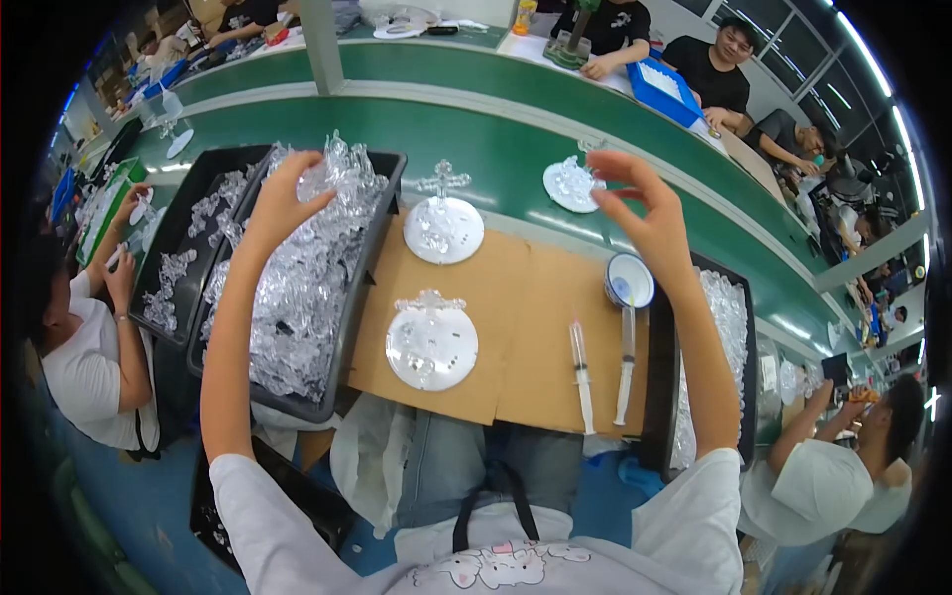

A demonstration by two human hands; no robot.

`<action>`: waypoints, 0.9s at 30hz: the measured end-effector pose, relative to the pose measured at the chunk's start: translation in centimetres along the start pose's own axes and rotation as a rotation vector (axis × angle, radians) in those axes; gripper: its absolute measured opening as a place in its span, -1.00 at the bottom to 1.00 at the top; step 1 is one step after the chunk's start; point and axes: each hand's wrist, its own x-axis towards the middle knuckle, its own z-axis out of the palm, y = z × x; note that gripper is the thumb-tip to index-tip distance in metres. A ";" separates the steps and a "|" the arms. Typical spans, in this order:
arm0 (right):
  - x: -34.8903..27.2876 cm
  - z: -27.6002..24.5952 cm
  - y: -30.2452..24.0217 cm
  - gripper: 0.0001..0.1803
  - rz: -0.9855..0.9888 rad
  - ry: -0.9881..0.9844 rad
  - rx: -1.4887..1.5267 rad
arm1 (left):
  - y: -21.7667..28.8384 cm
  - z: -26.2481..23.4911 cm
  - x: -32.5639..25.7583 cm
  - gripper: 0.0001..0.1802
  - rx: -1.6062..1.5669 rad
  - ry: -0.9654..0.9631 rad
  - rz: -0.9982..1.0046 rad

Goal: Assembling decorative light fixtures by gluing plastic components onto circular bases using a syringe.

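Observation:
My left hand (283,203) hovers at the far part of a black tray (359,297) heaped with clear plastic parts (302,297). Its thumb and fingers are apart, and I see nothing between them. On the other side, my right hand (647,213) is raised with its fingers spread, close to a white disc with a clear piece on it (571,184). Two more white discs lie between my arms, the farther disc (461,243) and the nearer disc (454,362). Each carries a clear cross-shaped piece, the farther cross (443,180) and the nearer cross (429,302).
Brown cardboard (516,337) covers the green bench (506,188) before me. Two syringes, a left syringe (580,372) and a right syringe (627,367), lie by a small bowl (630,280). Another tray (749,367) of clear parts stands right. Co-workers sit around.

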 end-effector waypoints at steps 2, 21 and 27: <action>-2.5 1.3 -3.4 -0.46 -0.071 -0.189 0.014 | 7.6 -2.2 -1.8 -0.52 -0.305 -0.094 -0.070; -11.5 15.3 2.9 -0.65 0.777 -0.175 0.576 | 17.1 11.8 -23.4 -0.41 -0.338 0.146 -0.475; -10.0 16.8 3.5 -0.65 0.712 -0.212 0.358 | 16.1 13.4 -23.2 -0.53 -0.181 0.091 -0.323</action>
